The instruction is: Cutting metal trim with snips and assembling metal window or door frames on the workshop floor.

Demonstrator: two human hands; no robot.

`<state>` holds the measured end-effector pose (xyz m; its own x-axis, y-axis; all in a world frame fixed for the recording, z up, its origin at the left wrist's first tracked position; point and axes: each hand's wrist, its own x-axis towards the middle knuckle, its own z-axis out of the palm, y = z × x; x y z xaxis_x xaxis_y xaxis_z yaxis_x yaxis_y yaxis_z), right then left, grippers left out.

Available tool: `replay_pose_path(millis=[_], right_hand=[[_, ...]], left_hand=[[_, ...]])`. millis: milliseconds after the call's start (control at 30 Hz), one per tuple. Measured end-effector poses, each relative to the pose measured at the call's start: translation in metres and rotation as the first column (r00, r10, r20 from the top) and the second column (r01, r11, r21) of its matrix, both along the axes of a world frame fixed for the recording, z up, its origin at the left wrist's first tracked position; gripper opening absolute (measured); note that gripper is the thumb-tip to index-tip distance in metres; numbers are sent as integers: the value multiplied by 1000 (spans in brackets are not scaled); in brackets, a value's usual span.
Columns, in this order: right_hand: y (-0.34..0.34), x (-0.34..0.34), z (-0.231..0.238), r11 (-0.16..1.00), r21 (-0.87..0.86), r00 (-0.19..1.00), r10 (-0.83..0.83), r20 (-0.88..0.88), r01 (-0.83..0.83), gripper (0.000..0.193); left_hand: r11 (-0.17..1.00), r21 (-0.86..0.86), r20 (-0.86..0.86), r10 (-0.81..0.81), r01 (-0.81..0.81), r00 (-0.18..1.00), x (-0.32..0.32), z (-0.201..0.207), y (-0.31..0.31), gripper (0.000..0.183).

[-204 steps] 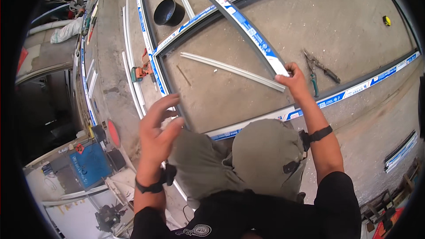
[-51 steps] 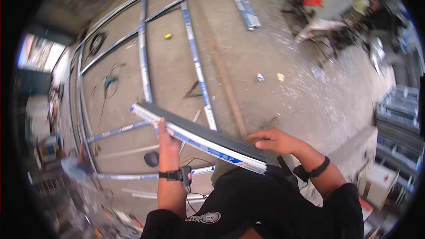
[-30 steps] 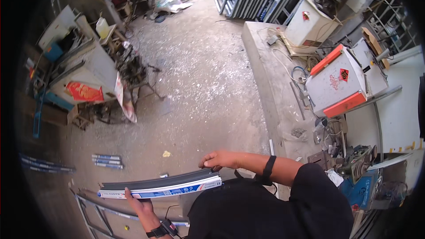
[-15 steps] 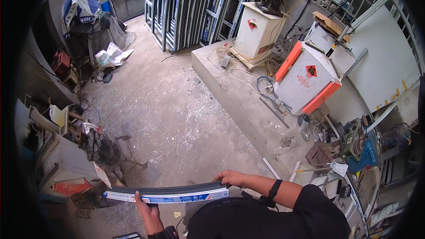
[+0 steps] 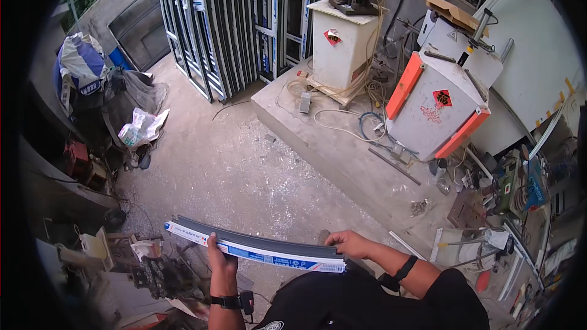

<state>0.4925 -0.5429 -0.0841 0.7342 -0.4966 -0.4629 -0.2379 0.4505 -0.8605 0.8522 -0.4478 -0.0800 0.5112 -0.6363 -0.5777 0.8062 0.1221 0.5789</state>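
Note:
A length of dark grey frame profile, with white and blue printed film along its near side, lies crosswise in front of my body. Its left end points slightly farther away than its right end. My left hand holds it from below, left of its middle, with the thumb up against the filmed side. At the right end, my right hand grips the far edge with bent fingers, some of them hidden. A dark strap circles each of my arms.
A raised concrete step runs along the right, bearing a white cabinet and a grey machine with orange bars. Finished frames lean at the back. Dark, cluttered machinery stands near left. Shiny shavings litter the floor.
My view has turned leftward. The profile, still in both hands, has come up and farther from my body, and now slants with its left end farther away.

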Motion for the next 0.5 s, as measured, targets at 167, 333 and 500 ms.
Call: replay_pose_path(millis=[167,333,500], right_hand=[[-85,9,38,996,-75,998,-37,56,42,27],[-150,24,48,976,-134,982,-162,100,175,27],[-198,57,57,907,42,893,-420,161,419,29]], left_hand=[[996,85,-101,-8,17,995,-4,26,-80,28],[992,87,-185,-72,89,980,16,12,-170,29],[973,126,-280,-152,193,948,44,-24,-267,31]])
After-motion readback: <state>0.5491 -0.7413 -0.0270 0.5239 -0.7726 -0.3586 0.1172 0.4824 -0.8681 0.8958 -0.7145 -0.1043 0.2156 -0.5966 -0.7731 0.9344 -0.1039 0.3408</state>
